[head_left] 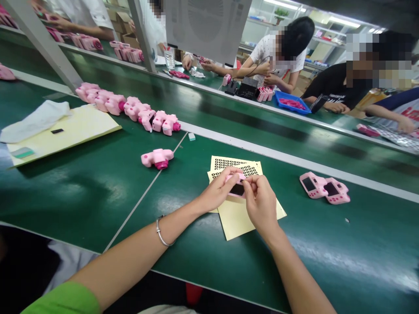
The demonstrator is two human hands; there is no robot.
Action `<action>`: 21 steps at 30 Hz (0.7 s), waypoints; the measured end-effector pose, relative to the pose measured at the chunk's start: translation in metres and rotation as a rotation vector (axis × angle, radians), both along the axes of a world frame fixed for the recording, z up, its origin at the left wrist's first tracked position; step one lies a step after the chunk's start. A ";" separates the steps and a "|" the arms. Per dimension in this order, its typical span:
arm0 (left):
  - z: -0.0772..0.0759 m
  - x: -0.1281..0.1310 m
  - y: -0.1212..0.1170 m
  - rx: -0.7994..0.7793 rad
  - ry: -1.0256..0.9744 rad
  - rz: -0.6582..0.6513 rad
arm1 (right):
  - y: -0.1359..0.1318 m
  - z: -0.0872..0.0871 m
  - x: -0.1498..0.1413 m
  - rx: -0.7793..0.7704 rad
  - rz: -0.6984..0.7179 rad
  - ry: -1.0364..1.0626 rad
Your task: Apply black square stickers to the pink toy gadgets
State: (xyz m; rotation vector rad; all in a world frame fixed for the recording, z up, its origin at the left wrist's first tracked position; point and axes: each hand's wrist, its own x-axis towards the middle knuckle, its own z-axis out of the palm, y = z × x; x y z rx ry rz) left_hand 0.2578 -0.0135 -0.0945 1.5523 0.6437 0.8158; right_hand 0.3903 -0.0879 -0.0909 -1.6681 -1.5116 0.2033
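Pink camera: between the hands, dark screen upward.
Left hand: thumb and fingers closed on camera's left side.
Right hand: thumb and forefinger at camera's upper right edge; cannot tell whether closed on anything.
Yellow sheets: beneath the hands, on green bench.
Lone camera: left of hands.
Camera pair: right of hands, screens showing.
Camera row: farther left, beyond lone camera.

The pink camera seems tilted, dark screen showing.
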 end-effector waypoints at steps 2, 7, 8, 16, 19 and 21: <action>0.000 0.001 -0.002 0.017 0.006 -0.011 | 0.000 -0.001 0.000 0.002 -0.018 -0.050; -0.001 0.001 -0.001 0.013 0.021 -0.013 | 0.000 -0.003 -0.001 0.002 -0.024 -0.070; -0.001 0.001 -0.001 0.015 0.022 -0.013 | 0.000 -0.003 -0.001 0.001 -0.026 -0.067; 0.000 0.001 -0.001 0.015 0.024 -0.025 | 0.001 -0.004 -0.001 0.016 -0.031 -0.091; 0.001 0.001 -0.001 0.021 0.027 -0.026 | 0.001 -0.004 -0.002 0.022 -0.039 -0.102; 0.002 0.001 -0.001 0.017 0.027 -0.029 | 0.000 -0.005 -0.002 0.024 -0.044 -0.111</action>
